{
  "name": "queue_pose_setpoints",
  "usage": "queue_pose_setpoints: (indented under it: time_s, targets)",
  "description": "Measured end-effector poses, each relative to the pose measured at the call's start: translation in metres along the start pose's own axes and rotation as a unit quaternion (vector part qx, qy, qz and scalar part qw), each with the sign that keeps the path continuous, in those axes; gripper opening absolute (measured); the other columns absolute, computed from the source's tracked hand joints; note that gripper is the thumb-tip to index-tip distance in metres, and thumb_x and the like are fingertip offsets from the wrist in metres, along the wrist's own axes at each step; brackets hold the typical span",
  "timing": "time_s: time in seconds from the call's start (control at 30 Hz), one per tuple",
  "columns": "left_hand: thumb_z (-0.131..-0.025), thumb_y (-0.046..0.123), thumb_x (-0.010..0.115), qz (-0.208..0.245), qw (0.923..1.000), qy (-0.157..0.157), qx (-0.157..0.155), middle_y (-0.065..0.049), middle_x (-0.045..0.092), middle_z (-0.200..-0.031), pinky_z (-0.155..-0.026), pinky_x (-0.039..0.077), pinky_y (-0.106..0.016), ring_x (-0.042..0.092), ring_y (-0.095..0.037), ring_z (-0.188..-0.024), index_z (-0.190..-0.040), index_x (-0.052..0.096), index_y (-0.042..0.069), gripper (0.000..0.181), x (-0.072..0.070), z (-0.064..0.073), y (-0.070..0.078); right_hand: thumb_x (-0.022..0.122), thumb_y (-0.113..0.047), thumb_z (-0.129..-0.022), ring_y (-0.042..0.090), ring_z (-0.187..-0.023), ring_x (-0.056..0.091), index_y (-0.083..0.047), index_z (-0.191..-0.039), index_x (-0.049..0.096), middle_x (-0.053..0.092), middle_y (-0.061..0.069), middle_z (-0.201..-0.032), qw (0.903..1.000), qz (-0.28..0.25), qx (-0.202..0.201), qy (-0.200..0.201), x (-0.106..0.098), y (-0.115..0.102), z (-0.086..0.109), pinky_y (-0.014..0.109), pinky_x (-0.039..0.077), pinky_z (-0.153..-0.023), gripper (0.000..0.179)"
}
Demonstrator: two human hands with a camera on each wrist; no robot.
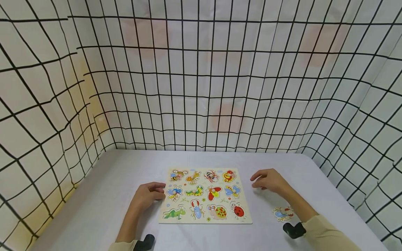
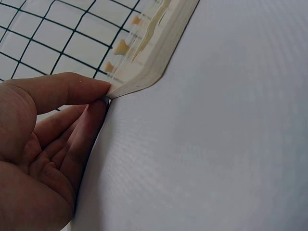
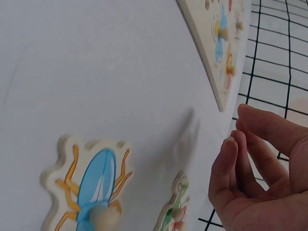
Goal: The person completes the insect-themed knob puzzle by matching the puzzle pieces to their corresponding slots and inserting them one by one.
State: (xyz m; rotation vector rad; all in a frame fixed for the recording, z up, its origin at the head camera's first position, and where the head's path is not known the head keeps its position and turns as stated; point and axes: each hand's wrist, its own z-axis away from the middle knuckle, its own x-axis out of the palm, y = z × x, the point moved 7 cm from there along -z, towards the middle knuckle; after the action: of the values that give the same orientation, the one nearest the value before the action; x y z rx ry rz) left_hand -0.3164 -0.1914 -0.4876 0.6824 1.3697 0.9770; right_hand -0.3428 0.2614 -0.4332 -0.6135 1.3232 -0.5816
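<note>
A pale wooden insect puzzle board (image 1: 203, 222) lies flat on the white table, with knobbed pieces on it. My left hand (image 1: 147, 195) rests at the board's left edge; in the left wrist view its fingertips meet at the rounded corner. To the right of the board hangs my right hand (image 1: 267, 180), fingers loosely bent and nothing between them. Below its forearm lies a loose blue beetle piece (image 3: 97, 180) with orange legs and a wooden knob. Beyond it in the right wrist view is another piece (image 3: 168, 211) with green and red on it, partly cut off.
Black wire grid (image 1: 213, 87) over white sheeting walls the table (image 1: 132, 165) at the back and both sides. Dark wrist mounts (image 1: 294, 230) sit at the beige sleeves (image 1: 328, 233).
</note>
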Motion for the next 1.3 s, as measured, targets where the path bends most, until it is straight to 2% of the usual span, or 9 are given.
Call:
queue_pose_setpoints:
  time_s: [0.2,0.37,0.63,0.73,1.0,1.3]
  targets:
    - [-0.081,0.005,0.078,-0.003,0.9999,0.004,-0.013,-0.003,0.069,-0.088,-0.073,0.046,-0.029,0.06,-0.019,-0.082,-0.116,0.075,0.008,0.036,0.0,-0.001,-0.001,0.075,-0.012,-0.086,0.022,-0.081,0.063,0.0,-0.109,0.073,0.073,0.009,-0.097,0.9999,0.004,0.006,0.015,-0.014,0.016,0.002,0.037,0.057,-0.075,0.027]
    - [-0.081,0.006,0.078,-0.007,0.9999,0.004,-0.013,-0.003,0.069,-0.088,-0.075,0.046,-0.031,0.06,-0.019,-0.082,-0.116,0.075,0.009,0.036,0.001,-0.002,-0.002,0.075,-0.013,-0.087,0.02,-0.08,0.062,0.0,-0.111,0.073,0.073,0.008,-0.096,0.9994,-0.005,0.013,0.031,-0.025,0.032,0.002,0.036,0.056,-0.076,0.027]
    - [-0.081,0.005,0.079,-0.006,0.9999,0.007,-0.011,-0.003,0.07,-0.089,-0.076,0.046,-0.031,0.06,-0.02,-0.083,-0.116,0.075,0.008,0.036,0.0,-0.002,-0.002,0.073,-0.012,-0.087,0.019,-0.087,0.064,0.0,-0.114,0.073,0.07,0.018,-0.114,0.9986,-0.013,0.03,0.041,-0.041,0.051,0.001,0.034,0.055,-0.076,0.029]
    - [-0.081,0.005,0.079,-0.005,0.9999,0.007,-0.012,-0.003,0.07,-0.089,-0.076,0.047,-0.031,0.06,-0.02,-0.084,-0.116,0.075,0.008,0.035,0.0,-0.001,-0.001,0.073,-0.014,-0.087,0.019,-0.086,0.064,0.0,-0.115,0.072,0.07,0.018,-0.112,0.9984,-0.004,0.034,0.045,-0.046,0.058,0.0,0.035,0.053,-0.075,0.031]
    - [-0.081,0.008,0.079,-0.009,0.9997,0.003,-0.021,-0.003,0.07,-0.09,-0.078,0.047,-0.033,0.06,-0.02,-0.085,-0.117,0.075,0.009,0.036,0.001,-0.002,-0.003,0.073,-0.011,-0.086,0.021,-0.084,0.059,0.0,-0.114,0.073,0.069,0.01,-0.102,0.9969,-0.024,0.06,0.043,-0.044,0.084,-0.007,0.033,0.049,-0.07,0.03]
    - [-0.082,0.008,0.078,-0.008,0.9999,0.005,-0.014,-0.003,0.07,-0.09,-0.078,0.047,-0.033,0.061,-0.02,-0.085,-0.116,0.075,0.009,0.034,0.0,-0.001,-0.003,0.075,-0.01,-0.082,0.026,-0.094,0.058,-0.003,-0.112,0.075,0.068,0.02,-0.119,0.9961,-0.027,0.071,0.044,-0.041,0.094,-0.011,0.031,0.049,-0.071,0.03]
